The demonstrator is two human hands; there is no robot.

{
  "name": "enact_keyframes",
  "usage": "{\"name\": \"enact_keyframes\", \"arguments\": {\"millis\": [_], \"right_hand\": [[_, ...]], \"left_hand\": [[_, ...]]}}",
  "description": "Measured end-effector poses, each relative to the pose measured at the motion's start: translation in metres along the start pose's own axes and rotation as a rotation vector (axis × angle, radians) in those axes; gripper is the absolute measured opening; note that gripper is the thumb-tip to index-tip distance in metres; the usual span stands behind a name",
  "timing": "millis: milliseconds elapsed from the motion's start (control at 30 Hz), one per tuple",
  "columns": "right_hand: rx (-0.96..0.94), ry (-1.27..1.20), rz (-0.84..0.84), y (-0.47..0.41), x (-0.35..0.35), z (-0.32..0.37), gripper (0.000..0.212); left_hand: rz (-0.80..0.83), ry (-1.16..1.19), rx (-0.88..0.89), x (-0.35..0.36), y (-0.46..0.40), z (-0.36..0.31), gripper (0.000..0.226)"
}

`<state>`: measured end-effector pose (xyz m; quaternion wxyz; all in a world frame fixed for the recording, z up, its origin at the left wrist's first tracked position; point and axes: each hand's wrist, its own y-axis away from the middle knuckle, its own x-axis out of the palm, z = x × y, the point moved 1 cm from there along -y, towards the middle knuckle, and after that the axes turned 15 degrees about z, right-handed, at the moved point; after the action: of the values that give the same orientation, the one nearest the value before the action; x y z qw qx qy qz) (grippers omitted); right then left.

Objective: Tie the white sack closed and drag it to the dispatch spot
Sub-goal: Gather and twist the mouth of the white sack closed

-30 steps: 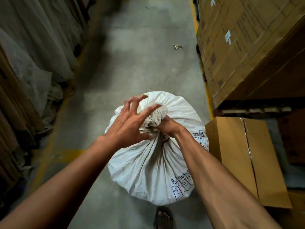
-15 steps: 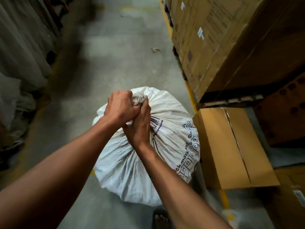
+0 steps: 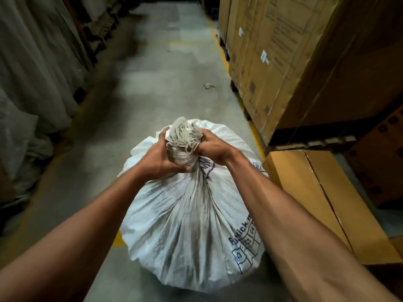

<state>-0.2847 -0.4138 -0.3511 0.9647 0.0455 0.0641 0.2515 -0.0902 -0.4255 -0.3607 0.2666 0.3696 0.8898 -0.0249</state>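
White sack (image 3: 192, 225) at frame centre, standing on concrete floor (image 3: 152, 88) of a narrow aisle. Neck (image 3: 185, 140) gathered into a thick frayed bunch at 12 o'clock of the sack body, pleats fanning down from it. Left hand (image 3: 160, 159) wrapped round neck from 9 o'clock, thumb across the base of the bunch. Right hand (image 3: 212, 149) clamped on neck from 3 o'clock, knuckles up. Both clenched on fabric; neither free. No cord or finished knot clearly seen, loose pale threads at the bunch edge only, so prob. not tied yet.

Surroundings: tall cartons (image 3: 272, 62) stacked at 1–2 o'clock, low box (image 3: 327, 203) just beside the sack at 3 o'clock, hanging grey sheeting (image 3: 32, 73) at 9–10 o'clock, small scrap (image 3: 209, 86) on floor at 12 o'clock, yellow line (image 3: 222, 59) along carton edge.

Risks, judged from this:
- Neck slipping open if either grip loosens before a knot goes on; bunch is fat and woven fabric looks slick, so twist may unwind.
- Frayed rim tearing or shedding under a hard pull w/ full sack weight below.
- Sack snagging on box corner at 3 o'clock once dragging starts; very little gap there.
- Base scuffing on rough concrete, poss. wearing through.
- Scrap at 12 o'clock catching under sack if the drag heads that way.
- Dispatch spot not in view; route unknown.
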Motion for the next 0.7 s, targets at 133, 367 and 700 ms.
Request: {"name": "enact_keyframes", "arguments": {"millis": [133, 367, 700], "right_hand": [[0.031, -0.063, 0.161, -0.004, -0.024, -0.018, 0.045], [-0.056, -0.038, 0.136, -0.013, -0.029, -0.027, 0.050], [-0.132, 0.204, -0.422, -0.020, 0.035, -0.057, 0.104]], "left_hand": [[-0.173, 0.054, 0.127, 0.031, -0.028, 0.018, 0.133], [-0.358, 0.029, 0.102, 0.036, -0.047, 0.033, 0.094], [-0.611, -0.170, -0.007, 0.046, -0.028, 0.022, 0.051]]}}
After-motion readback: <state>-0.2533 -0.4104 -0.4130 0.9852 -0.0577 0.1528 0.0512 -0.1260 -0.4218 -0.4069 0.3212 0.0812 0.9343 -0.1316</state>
